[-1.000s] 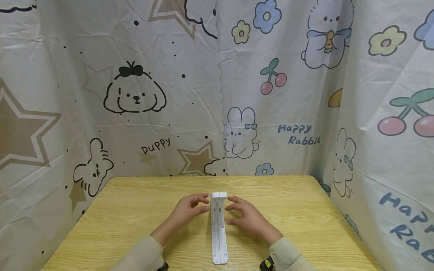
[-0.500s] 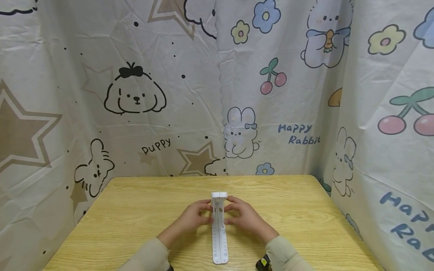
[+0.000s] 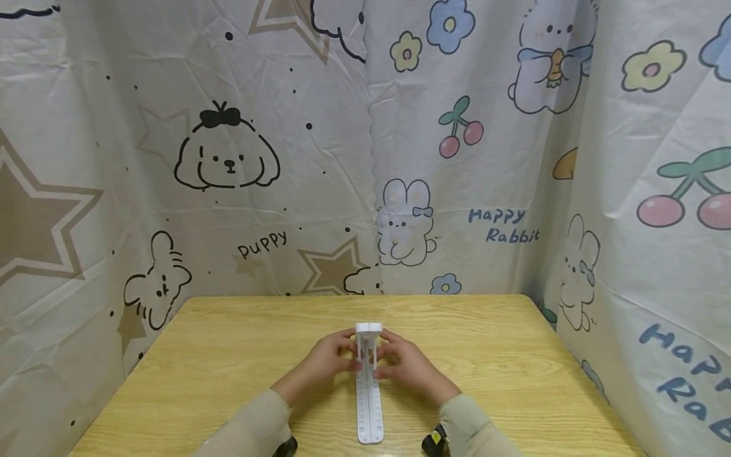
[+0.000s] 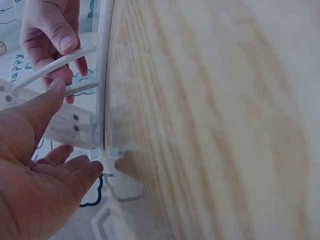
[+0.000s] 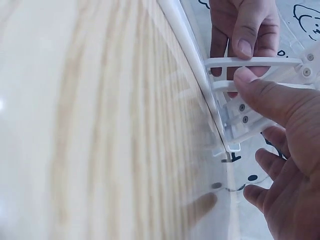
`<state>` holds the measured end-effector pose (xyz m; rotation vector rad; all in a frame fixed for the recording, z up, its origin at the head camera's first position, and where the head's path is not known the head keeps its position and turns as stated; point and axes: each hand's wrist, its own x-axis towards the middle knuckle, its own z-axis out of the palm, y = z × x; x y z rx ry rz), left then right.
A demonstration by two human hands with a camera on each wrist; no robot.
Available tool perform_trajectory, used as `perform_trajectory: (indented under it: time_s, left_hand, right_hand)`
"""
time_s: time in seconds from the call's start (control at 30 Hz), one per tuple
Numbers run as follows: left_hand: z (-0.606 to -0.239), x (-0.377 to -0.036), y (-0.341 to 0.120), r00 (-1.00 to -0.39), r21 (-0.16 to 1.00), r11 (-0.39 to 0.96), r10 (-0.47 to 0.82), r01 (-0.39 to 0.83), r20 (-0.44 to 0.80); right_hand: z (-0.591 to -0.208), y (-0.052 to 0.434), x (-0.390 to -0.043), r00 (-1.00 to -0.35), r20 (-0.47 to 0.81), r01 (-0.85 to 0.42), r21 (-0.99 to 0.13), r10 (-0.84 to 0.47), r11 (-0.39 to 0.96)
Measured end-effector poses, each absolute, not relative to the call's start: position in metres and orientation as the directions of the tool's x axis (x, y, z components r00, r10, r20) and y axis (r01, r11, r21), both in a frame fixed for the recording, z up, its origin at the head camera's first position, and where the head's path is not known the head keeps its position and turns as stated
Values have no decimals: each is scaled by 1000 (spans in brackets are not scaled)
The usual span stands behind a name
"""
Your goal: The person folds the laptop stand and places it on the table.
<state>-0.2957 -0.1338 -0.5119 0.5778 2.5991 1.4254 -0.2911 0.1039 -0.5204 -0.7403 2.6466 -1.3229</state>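
Observation:
A white folding stand, like a laptop stand [image 3: 370, 412], lies lengthwise on the table with its raised end away from me. Two thin struts and small screws show on the stand [image 5: 250, 112] in the right wrist view. My left hand [image 3: 327, 363] holds its left side near the raised end, the thumb against a strut. From the other side, my right hand [image 3: 410, 367] holds the right side in much the same way, thumb on a strut. Lower fingers of the left hand [image 4: 35, 190] stick out loosely below the stand. Some fingertips are hidden behind the struts.
The light wooden table [image 3: 240, 324] reaches back to a hanging curtain [image 3: 325, 158] printed with puppies, rabbits and stars. More curtain encloses both sides. Black wrist straps sit at both sleeve cuffs.
Both hands have come inward from beside the stand, the left most of all, and now touch its struts. The struts look slightly spread apart. The stand has stayed in place.

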Motion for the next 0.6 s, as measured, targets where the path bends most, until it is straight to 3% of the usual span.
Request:
perform_trajectory:
  time_s: [0.6]
  left_hand:
    - [-514, -296, -131, -911, 895, 356, 396, 269, 116]
  right_hand:
    - [-518, 95, -299, -881, 188, -421, -733, -435, 535]
